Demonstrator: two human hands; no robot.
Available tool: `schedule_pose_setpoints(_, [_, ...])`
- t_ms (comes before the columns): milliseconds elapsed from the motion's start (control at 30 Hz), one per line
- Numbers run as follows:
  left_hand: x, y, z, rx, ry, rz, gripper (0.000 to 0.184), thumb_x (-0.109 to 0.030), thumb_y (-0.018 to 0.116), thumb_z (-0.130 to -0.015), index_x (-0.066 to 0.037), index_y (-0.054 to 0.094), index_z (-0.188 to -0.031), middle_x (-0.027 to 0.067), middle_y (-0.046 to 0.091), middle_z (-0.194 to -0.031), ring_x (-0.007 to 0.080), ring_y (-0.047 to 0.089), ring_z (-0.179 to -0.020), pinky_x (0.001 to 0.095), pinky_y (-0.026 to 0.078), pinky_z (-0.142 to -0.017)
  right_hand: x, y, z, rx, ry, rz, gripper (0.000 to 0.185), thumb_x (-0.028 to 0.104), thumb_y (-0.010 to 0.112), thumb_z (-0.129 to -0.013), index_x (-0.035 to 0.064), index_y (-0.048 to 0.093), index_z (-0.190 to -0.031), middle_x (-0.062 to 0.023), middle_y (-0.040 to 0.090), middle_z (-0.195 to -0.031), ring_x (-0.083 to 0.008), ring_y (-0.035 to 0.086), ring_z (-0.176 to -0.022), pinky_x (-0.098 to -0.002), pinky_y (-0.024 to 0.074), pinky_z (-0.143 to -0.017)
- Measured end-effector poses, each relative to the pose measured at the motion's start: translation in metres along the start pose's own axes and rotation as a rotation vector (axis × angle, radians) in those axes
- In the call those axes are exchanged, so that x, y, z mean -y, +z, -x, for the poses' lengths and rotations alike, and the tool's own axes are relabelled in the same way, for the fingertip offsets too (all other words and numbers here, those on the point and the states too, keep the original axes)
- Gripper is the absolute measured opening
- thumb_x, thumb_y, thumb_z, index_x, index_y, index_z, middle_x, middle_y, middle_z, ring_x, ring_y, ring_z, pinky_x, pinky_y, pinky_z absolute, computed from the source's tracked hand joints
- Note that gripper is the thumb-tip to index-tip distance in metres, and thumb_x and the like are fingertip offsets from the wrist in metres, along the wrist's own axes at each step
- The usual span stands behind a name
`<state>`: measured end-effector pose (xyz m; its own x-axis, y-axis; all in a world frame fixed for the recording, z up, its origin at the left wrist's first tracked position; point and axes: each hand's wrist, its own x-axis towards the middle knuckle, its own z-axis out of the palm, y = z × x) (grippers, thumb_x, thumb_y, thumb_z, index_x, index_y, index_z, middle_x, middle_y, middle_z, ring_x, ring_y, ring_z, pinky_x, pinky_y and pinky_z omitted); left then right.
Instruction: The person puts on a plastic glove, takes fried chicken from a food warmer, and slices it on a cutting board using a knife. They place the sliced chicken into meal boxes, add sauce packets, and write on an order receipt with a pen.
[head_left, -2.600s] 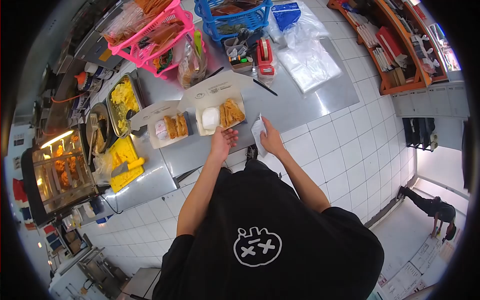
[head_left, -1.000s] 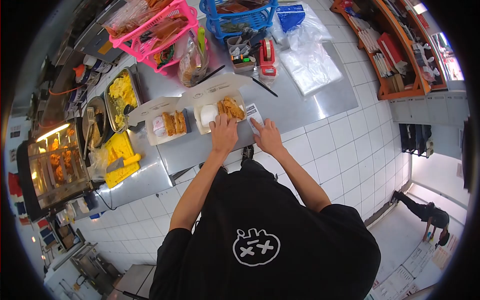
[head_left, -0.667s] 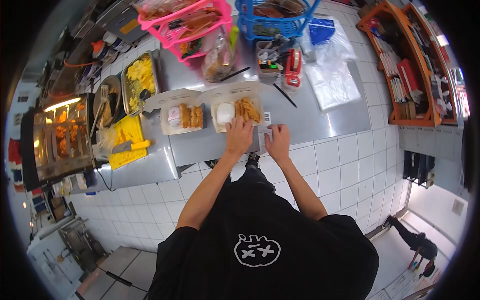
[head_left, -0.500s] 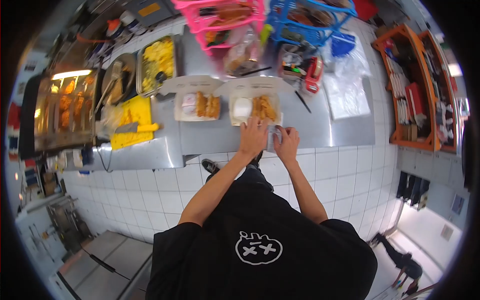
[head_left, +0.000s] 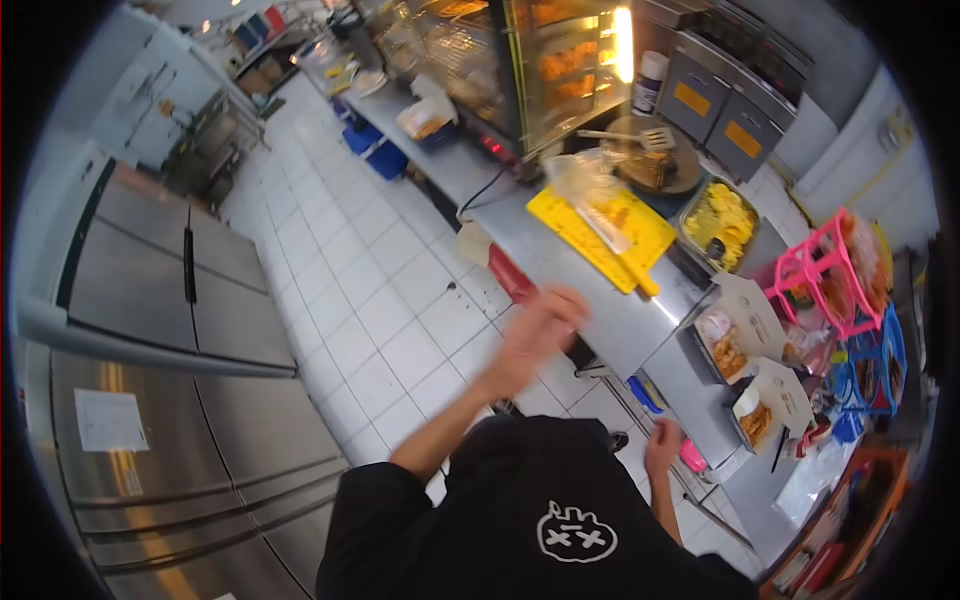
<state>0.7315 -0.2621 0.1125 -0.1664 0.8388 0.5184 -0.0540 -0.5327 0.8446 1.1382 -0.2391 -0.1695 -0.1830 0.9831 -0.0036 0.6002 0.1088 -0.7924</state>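
My left hand (head_left: 540,335) is raised over the floor beside the counter, smeared by motion; its fingers and anything in them cannot be made out. Lower right, my right hand (head_left: 662,447) hangs near the counter's front edge, its fingers too blurred to read. Two open boxes stand on the counter: one (head_left: 722,345) with a wrapped white item and fried pieces, the other (head_left: 755,418) with a white item and fried pieces. A yellow cutting board (head_left: 600,235) with a yellow-handled knife lies nearer my left hand.
Beyond the board are a pan (head_left: 650,165), a metal tray of yellow food (head_left: 722,222) and a lit glass display case (head_left: 560,70). Pink (head_left: 835,270) and blue (head_left: 880,365) baskets stand at the right. Steel refrigerators (head_left: 150,270) line the left; white tiled floor (head_left: 350,290) lies between.
The view has swung left, bringing the refrigerators in. Both hands have left the paper slip beside the right-hand box; my left hand is raised and my right hand hangs lower.
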Motion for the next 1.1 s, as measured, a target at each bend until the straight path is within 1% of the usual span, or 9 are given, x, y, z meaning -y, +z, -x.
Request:
schedule_pose_setpoints(33, [-0.023,-0.066,0.059,-0.163,-0.226,-0.177,0.02,-0.018,0.049,-0.107,-0.007,0.06,-0.121,0.0071,0.057,-0.12,0.0152,0.052,-0.114,0.0294,0.045,-0.095,0.005,0.045,-0.003,0.093,-0.033,-0.1,0.02,0.008,0.06,-0.092,0.0018,0.067,-0.11,-0.0149,0.068,-0.097,-0.0269,0.067,-0.089,-0.0368,0.0529,-0.084])
schedule_pose_setpoints(233, [-0.279,-0.162,0.073,0.015,0.732,-0.403,0.005,-0.009,0.055,-0.095,-0.006,0.058,-0.096,0.0052,0.055,-0.092,0.0118,0.051,-0.082,0.0277,0.04,-0.069,0.187,0.235,-0.081,0.618,-0.221,-0.291,0.018,0.017,0.059,-0.103,0.0023,0.068,-0.109,-0.0007,0.062,-0.078,-0.0062,0.054,-0.068,-0.0246,0.0451,-0.06])
schedule_pose_setpoints(433, [-0.305,-0.206,0.033,0.036,1.052,-0.398,0.013,0.001,0.06,-0.082,-0.005,0.057,-0.071,0.0034,0.052,-0.064,0.0084,0.049,-0.049,0.0261,0.035,-0.043,0.373,0.366,-0.199,0.881,-0.102,-0.402,0.023,0.015,0.054,-0.104,0.0024,0.064,-0.12,-0.0027,0.066,-0.088,-0.0105,0.063,-0.073,-0.0237,0.0492,-0.063])
schedule_pose_setpoints(633, [-0.27,-0.326,0.035,0.165,0.849,-0.623,0.018,-0.007,0.054,-0.096,-0.008,0.064,-0.081,0.0032,0.062,-0.076,0.012,0.06,-0.068,0.0266,0.045,-0.055,0.469,0.534,-0.39,0.836,0.187,-0.548,0.053,0.038,0.055,-0.102,-0.0021,0.052,-0.137,-0.0166,0.062,-0.121,-0.027,0.069,-0.092,-0.0362,0.0593,-0.072])
schedule_pose_setpoints(700, [-0.243,-0.366,0.012,0.187,0.652,-0.604,0.034,-0.02,0.056,-0.098,-0.015,0.053,-0.064,-0.0015,0.053,-0.065,0.0128,0.053,-0.061,0.0308,0.038,-0.052,0.487,0.597,-0.448,0.696,0.232,-0.531,0.062,0.045,0.053,-0.101,-0.0039,0.048,-0.14,-0.0208,0.057,-0.129,-0.0313,0.068,-0.097,-0.0386,0.0596,-0.074])
schedule_pose_setpoints(800, [-0.17,-0.416,0.024,-0.637,-0.376,-0.523,0.047,-0.043,0.052,-0.099,-0.008,0.048,-0.068,0.0047,0.045,-0.067,0.014,0.042,-0.06,0.0301,0.032,-0.054,0.484,0.699,-0.54,0.469,0.285,-0.267,0.067,0.047,0.055,-0.099,-0.0051,0.046,-0.139,-0.0243,0.055,-0.13,-0.0378,0.063,-0.107,-0.0465,0.0542,-0.089])
schedule_pose_setpoints(833, [-0.123,-0.458,0.024,-0.588,-0.302,-0.505,0.046,-0.03,0.038,-0.109,-0.004,0.048,-0.072,0.0057,0.046,-0.069,0.0138,0.043,-0.062,0.0309,0.034,-0.057,0.495,0.733,-0.567,0.384,0.308,-0.144,0.068,0.048,0.057,-0.098,-0.0053,0.046,-0.139,-0.0252,0.055,-0.128,-0.0405,0.061,-0.112,-0.0499,0.0515,-0.097])
schedule_pose_setpoints(933, [-0.035,-0.517,0.045,-0.675,-0.832,-0.581,0.045,-0.033,0.041,-0.111,-0.005,0.053,-0.078,-0.0005,0.049,-0.069,0.008,0.045,-0.066,0.0277,0.038,-0.059,0.551,0.743,-0.543,-0.02,0.362,0.035,0.064,0.04,0.055,-0.099,-0.0075,0.043,-0.14,-0.0289,0.05,-0.136,-0.0447,0.055,-0.122,-0.0502,0.0439,-0.107])
schedule_pose_setpoints(1100, [0.053,-0.603,0.04,-0.47,-1.042,-0.299,0.041,-0.035,0.041,-0.11,-0.005,0.062,-0.092,0.0034,0.06,-0.082,0.0124,0.058,-0.075,0.0275,0.048,-0.066,0.517,0.738,-0.508,0.058,0.017,0.103,0.058,0.016,0.054,-0.095,-0.0025,0.036,-0.148,-0.0272,0.049,-0.141,-0.0463,0.054,-0.124,-0.0505,0.0457,-0.105])
